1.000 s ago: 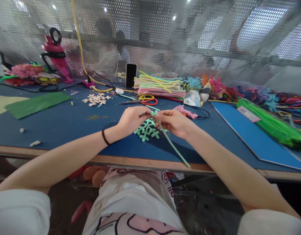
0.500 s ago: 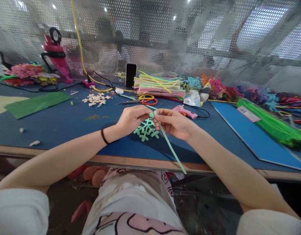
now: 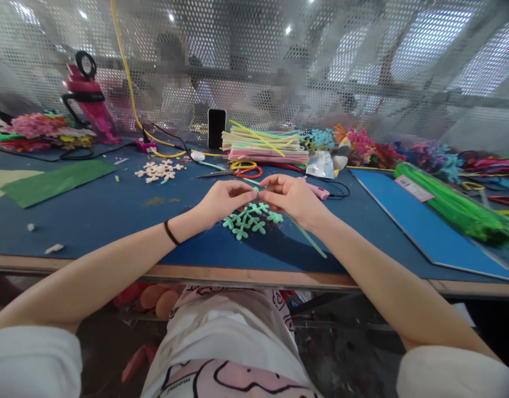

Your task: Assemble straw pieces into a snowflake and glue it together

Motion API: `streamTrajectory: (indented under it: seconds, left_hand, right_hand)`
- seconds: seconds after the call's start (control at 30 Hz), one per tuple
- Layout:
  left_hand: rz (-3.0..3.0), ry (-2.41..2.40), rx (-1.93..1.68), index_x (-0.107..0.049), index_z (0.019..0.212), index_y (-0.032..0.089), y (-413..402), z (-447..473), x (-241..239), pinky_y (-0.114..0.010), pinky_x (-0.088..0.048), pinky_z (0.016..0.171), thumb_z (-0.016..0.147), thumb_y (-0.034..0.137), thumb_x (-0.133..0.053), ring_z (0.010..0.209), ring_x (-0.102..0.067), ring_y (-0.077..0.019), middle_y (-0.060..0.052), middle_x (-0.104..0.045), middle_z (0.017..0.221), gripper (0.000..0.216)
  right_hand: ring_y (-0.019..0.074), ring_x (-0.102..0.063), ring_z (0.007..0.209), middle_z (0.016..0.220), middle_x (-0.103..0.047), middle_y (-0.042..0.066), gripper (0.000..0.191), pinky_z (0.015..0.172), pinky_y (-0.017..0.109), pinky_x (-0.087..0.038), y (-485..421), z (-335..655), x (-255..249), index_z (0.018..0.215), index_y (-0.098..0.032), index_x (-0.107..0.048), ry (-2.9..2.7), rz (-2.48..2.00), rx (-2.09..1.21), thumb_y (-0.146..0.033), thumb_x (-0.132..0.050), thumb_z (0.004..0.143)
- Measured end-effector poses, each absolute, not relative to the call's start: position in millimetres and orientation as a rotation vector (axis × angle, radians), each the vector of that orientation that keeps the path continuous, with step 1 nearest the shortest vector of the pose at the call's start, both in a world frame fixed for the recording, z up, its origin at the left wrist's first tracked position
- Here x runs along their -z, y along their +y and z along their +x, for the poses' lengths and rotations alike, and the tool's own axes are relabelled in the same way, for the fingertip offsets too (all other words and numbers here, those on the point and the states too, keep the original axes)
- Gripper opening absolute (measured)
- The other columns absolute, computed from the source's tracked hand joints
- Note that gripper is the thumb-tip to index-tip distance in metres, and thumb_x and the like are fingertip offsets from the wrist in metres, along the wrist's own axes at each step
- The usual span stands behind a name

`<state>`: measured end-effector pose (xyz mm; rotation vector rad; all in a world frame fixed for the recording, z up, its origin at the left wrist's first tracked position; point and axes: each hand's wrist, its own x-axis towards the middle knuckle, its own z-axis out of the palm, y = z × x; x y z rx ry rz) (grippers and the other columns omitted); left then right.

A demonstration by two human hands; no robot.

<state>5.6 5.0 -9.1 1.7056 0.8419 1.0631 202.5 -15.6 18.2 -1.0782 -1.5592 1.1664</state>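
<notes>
My left hand and my right hand meet above the table, thumbs and fingertips pinched on a mint-green pipe cleaner. A small loop of it shows between the fingertips; its long straight tail slants down under my right hand toward the table's front edge. Just below the hands lies a mint-green snowflake of looped pipe cleaners. Orange- and yellow-handled scissors rest behind the hands. A pink glue gun is partly covered by my right hand.
Pastel pipe cleaners are stacked at the back beside an upright phone. Cream pieces and green sheets lie left, with a pink bottle behind. On the right, a bagged green bundle rests on a blue board.
My hands have come closer together, with my right hand turned more over the pipe cleaner. Its tail has swung up and right. The view has shifted slightly.
</notes>
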Motion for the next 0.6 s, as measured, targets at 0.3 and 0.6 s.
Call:
streamTrajectory:
  seconds: [0.3, 0.6]
  left_hand:
    - [1.543, 0.797, -1.088, -0.077, 0.091, 0.014, 1, 9, 11, -0.023, -0.049, 0.062, 0.076, 0.047, -0.080, 0.062, -0.059, -0.0093, -0.003, -0.074, 0.077, 0.037]
    - [1.929, 0.812, -1.130, -0.077, 0.089, 0.014, 2, 4, 5, -0.023, -0.044, 0.059, 0.086, 0.046, -0.069, 0.061, -0.056, -0.0108, -0.003, -0.070, 0.070, 0.033]
  right_hand:
    - [0.0037, -0.039, 0.042, 0.055, -0.053, -0.002, 0.044, 0.038, 0.018, -0.025, -21, 204, -21, 0.065, -0.015, -0.059, -1.662, -1.237, -1.255, -0.051, -0.078, 0.081]
    - [0.0022, -0.024, 0.038, 0.056, -0.041, -0.006, 0.022, 0.035, 0.015, -0.019, -25, 205, -41, 0.074, -0.013, -0.057, -1.305, -1.162, -1.899, -0.022, -0.054, 0.094]
